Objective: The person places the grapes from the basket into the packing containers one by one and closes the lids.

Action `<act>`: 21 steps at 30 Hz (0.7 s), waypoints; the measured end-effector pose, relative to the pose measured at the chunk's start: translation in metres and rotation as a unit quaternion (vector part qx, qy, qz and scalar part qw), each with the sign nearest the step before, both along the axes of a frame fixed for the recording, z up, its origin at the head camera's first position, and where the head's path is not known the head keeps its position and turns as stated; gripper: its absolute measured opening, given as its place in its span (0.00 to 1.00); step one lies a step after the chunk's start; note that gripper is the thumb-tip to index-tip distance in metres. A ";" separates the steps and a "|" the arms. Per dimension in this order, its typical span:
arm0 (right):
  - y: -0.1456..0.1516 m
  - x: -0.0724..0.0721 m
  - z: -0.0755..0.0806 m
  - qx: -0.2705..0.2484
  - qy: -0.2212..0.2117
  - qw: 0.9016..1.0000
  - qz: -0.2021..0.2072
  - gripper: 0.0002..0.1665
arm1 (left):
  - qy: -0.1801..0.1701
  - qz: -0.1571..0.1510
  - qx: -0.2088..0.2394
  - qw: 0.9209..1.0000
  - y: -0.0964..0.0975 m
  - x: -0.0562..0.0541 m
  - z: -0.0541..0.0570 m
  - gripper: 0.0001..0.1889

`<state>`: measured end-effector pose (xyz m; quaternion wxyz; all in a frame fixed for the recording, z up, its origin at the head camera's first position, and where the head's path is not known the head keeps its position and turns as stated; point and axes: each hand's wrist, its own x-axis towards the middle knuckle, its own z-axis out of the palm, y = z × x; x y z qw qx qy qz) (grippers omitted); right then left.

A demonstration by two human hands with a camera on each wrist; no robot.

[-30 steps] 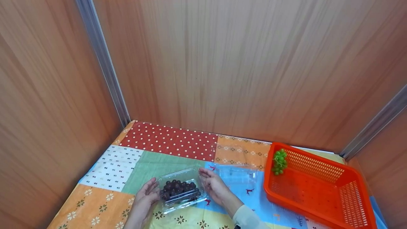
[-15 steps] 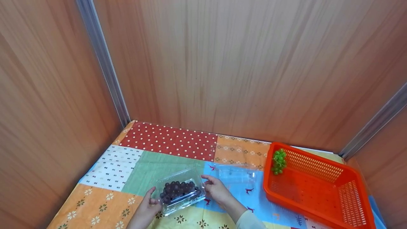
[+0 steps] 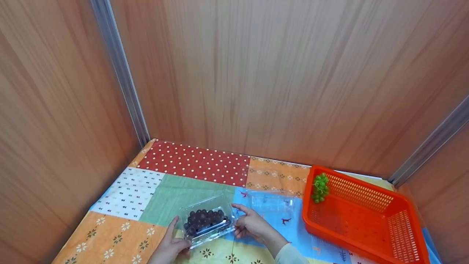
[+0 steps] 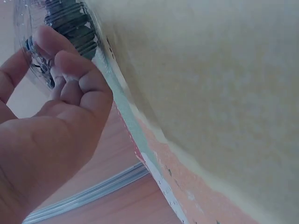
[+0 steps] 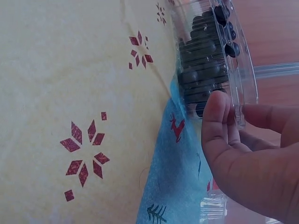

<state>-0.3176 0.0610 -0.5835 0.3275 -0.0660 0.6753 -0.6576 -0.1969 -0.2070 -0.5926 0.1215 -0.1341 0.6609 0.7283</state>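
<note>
A clear plastic box [image 3: 210,237] holding a bunch of dark grapes [image 3: 203,221] sits on the patchwork cloth at the lower middle of the head view. At its left side is my left hand [image 3: 169,245], index finger stretched along the edge and thumb at the near corner. The left wrist view shows that hand [image 4: 60,107] with fingertips on both sides of the rim. On the right side my right hand [image 3: 255,226] points its index finger toward the far corner. Seen from the right wrist, that hand [image 5: 250,154] pinches the box's rim [image 5: 238,88].
Another clear plastic container [image 3: 273,202] lies right of the box. Further right stands an orange basket [image 3: 361,225] with a bunch of green grapes [image 3: 320,188] at its left end. Wooden panels [image 3: 227,80] enclose the table at the back and sides.
My left hand has shifted down toward the near-left corner of the box. My right hand has moved slightly down, and its index finger now stands out from the other fingers, which have curled in.
</note>
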 end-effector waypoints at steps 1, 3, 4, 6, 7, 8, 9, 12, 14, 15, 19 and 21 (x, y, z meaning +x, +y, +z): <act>0.001 0.000 0.000 -0.003 -0.001 1.000 0.000 0.45 | -0.001 0.004 0.006 1.000 0.001 0.000 0.000 0.56; 0.001 0.000 -0.001 -0.005 -0.001 1.000 0.001 0.44 | 0.001 0.012 0.009 1.000 0.002 0.000 0.000 0.56; 0.001 0.000 -0.001 -0.004 0.000 1.000 0.001 0.44 | 0.002 0.015 0.006 1.000 0.002 0.000 0.000 0.55; 0.001 0.001 -0.001 -0.003 0.003 1.000 0.003 0.43 | 0.003 0.023 -0.005 1.000 0.003 0.000 -0.001 0.54; 0.001 0.001 -0.001 -0.002 0.006 1.000 0.003 0.43 | 0.003 0.026 -0.010 1.000 0.003 0.000 -0.001 0.53; 0.001 0.002 -0.002 -0.001 0.008 1.000 0.002 0.43 | 0.003 0.027 -0.014 1.000 0.003 0.000 -0.002 0.53; 0.000 0.002 -0.002 -0.001 0.010 1.000 0.001 0.42 | 0.003 0.029 -0.017 0.999 0.002 0.000 -0.002 0.52; 0.000 0.003 -0.003 0.001 0.017 1.000 -0.004 0.42 | 0.005 0.034 -0.025 0.999 0.003 0.000 -0.003 0.52; 0.000 0.003 -0.004 0.001 0.017 1.000 -0.011 0.40 | 0.002 0.038 -0.028 0.999 0.003 -0.001 -0.003 0.51; 0.000 0.004 -0.004 0.000 0.015 1.000 -0.016 0.39 | 0.002 0.042 -0.030 0.999 0.004 -0.001 -0.004 0.51; 0.001 0.006 -0.007 -0.008 0.021 0.999 -0.035 0.32 | 0.020 0.060 -0.056 0.996 0.006 -0.002 -0.008 0.48; 0.002 0.009 -0.008 -0.009 0.025 0.999 -0.043 0.29 | 0.030 0.064 -0.084 0.994 0.007 -0.002 -0.010 0.46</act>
